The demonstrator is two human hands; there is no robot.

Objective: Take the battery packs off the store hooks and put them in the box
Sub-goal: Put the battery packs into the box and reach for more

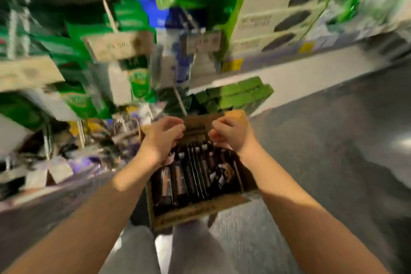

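Observation:
The whole view is motion-blurred. A brown cardboard box (201, 208) sits low in the middle, in front of my legs, with several dark battery packs (193, 176) standing upright in rows inside it. My left hand (163, 137) hovers over the box's far left part with its fingers curled, and nothing shows in them. My right hand (232, 133) hovers over the far right part, also curled, with no pack visible in it. Green and blue hanging packs (138, 80) fill the store hooks above and to the left.
White price tags (120, 45) stick out on the hook ends above the box. White product boxes (282, 9) are stacked on a shelf at upper right, with green boxes (242, 95) below them. Grey floor (333, 140) spreads to the right. Mixed packages (66, 162) crowd the lower left shelf.

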